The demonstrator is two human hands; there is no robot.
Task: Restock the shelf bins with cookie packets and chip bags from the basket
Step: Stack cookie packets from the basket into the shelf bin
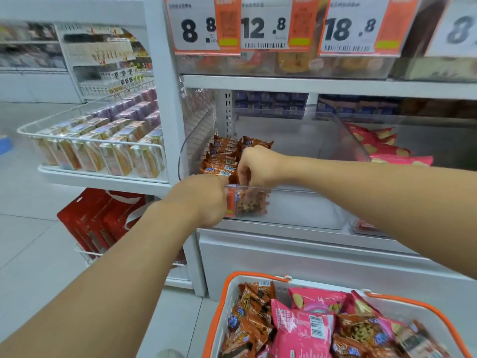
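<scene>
A clear plastic shelf bin (296, 202) holds a row of orange cookie packets (224, 153) stacked along its left side. My right hand (254, 165) reaches down into the bin, its fingers curled around a cookie packet (251, 202) at the front of the row. My left hand (204, 200) sits at the bin's front left corner, fingers curled against the front packets; what it holds is hidden. Below, a white basket with an orange rim (219, 306) contains more orange cookie packets (247, 319) and pink chip bags (302, 329).
Pink chip bags (387, 148) fill the neighbouring bin to the right. Price tags (201, 24) hang from the shelf above. A white wire rack of boxed goods (103, 148) juts out at left, with red boxes (93, 220) beneath it. Tiled floor lies left.
</scene>
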